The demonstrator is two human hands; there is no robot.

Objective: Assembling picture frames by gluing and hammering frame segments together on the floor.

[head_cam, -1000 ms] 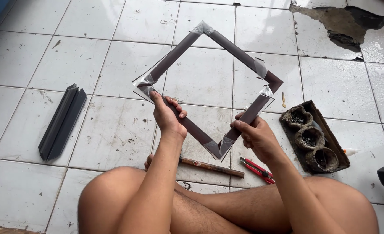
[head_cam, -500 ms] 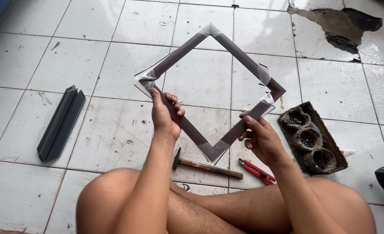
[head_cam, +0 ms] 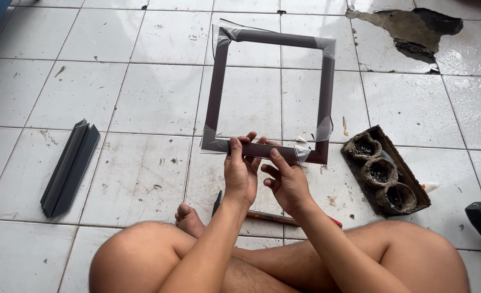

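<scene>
Fingers of my left hand [head_cam: 240,172] wrap the near bar of the dark frame [head_cam: 217,87], thumb on top, the others curled behind it. My right hand [head_cam: 286,182] sits just beside it on the same bar, fingers narrow, pinching the strip from below with the thumb pressed against its face. I hold the frame square-on above the tiled floor [head_cam: 143,97], its four corners bound in greyish tape, the far bar up toward the floor's far edge. Under my wrists a hammer [head_cam: 262,216] lies on the tiles, its handle partly hidden by my arms, with a bit of red tool [head_cam: 335,221] peeking out by my right forearm. Toward the floor's right edge rests a brown tray [head_cam: 387,171] with three dirty round cups. Well apart, toward the left edge, lie dark moulding strips [head_cam: 69,168]. A broken patch [head_cam: 408,30] scars the far right corner of the floor.
</scene>
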